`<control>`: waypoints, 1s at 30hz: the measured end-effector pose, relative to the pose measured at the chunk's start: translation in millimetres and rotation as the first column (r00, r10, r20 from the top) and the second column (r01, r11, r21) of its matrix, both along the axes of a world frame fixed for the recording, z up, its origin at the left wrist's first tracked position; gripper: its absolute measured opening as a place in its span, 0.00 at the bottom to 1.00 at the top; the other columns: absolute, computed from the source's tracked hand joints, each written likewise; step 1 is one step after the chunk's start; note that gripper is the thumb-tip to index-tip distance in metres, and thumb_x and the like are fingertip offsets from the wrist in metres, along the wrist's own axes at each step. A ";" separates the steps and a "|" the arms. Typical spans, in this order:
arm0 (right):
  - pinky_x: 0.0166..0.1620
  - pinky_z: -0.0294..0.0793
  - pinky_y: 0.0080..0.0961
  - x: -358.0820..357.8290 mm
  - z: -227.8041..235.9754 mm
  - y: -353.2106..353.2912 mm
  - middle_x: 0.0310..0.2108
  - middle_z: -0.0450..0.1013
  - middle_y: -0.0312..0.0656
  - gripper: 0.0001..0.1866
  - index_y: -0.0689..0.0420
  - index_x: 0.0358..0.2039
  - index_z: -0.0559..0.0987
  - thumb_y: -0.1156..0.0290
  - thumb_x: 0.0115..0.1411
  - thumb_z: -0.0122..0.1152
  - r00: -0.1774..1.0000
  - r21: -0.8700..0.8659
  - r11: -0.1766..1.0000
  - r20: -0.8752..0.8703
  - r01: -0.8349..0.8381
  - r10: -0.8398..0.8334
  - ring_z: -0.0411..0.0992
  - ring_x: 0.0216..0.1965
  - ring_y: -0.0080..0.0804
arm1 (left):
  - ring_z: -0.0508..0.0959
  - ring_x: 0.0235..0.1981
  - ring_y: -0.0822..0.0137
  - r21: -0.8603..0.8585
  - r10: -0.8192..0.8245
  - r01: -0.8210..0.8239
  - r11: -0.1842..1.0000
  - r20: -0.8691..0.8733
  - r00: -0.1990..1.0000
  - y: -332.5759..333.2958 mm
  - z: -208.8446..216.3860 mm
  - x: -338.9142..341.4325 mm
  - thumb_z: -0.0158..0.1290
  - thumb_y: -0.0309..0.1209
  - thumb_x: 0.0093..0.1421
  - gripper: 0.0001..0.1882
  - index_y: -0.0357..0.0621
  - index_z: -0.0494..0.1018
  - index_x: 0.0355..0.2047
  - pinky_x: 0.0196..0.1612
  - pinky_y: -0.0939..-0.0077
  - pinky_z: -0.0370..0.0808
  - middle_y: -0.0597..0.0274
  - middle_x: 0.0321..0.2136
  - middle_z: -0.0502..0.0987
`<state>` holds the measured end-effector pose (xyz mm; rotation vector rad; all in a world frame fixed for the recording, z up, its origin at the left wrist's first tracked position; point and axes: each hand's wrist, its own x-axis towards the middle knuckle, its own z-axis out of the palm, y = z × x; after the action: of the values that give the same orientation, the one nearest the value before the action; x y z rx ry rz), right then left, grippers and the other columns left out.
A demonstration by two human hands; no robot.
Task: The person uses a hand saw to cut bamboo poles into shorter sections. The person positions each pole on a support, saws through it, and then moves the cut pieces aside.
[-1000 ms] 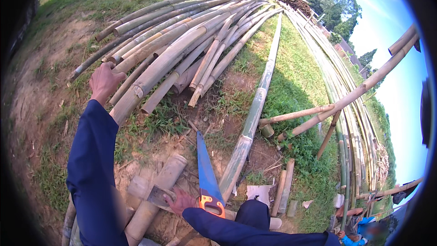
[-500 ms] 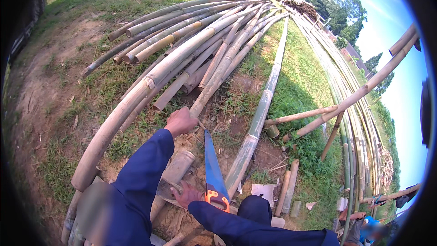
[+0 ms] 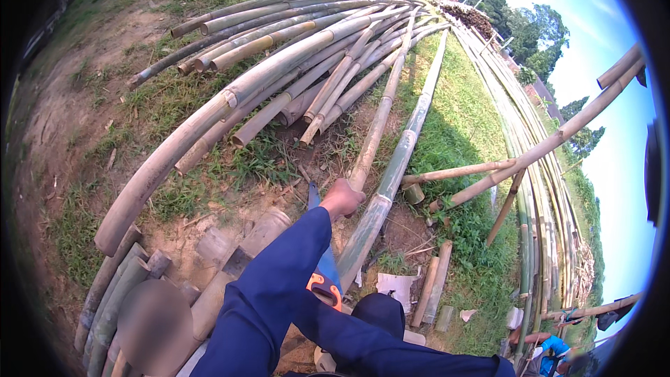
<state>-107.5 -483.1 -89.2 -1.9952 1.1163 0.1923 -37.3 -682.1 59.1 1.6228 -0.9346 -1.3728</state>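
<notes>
In the head view the left hand (image 3: 342, 199), which a second ago rested on the thick bamboo at the far left, has swung right and now curls shut on the end of a thinner bamboo pole (image 3: 377, 126) beside the long green pole (image 3: 398, 167). The handsaw (image 3: 322, 265) lies under the sleeve; its orange handle shows, but the right hand is hidden, so I cannot tell its grip.

A person in blue sleeves stretches the left hand (image 3: 342, 199) forward until it touches the near end of a thin bamboo pole (image 3: 373, 136) lying on the ground. Under this arm lies a hand saw (image 3: 322, 265) with a blue blade and an orange handle, but the right hand is hidden. A long green bamboo pole (image 3: 401, 160) lies just beside, and a big pile of bamboo (image 3: 279, 56) is spread over the grass behind.
</notes>
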 end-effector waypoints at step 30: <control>0.54 0.74 0.44 -139.0 74.1 31.4 0.50 0.77 0.54 0.30 0.56 0.56 0.75 0.50 0.60 0.63 0.752 -0.316 0.710 -0.017 -0.629 0.659 0.76 0.52 0.52 | 0.78 0.19 0.68 0.064 0.097 -0.082 0.995 -0.266 0.959 244.1 7.0 -61.8 0.60 0.31 0.56 0.11 0.34 0.77 0.24 0.23 0.70 0.76 0.59 0.20 0.77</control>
<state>-246.5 -451.7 -15.1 -2.5909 0.3394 0.2931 -99.1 -438.0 66.1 1.4521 -0.6619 -1.5196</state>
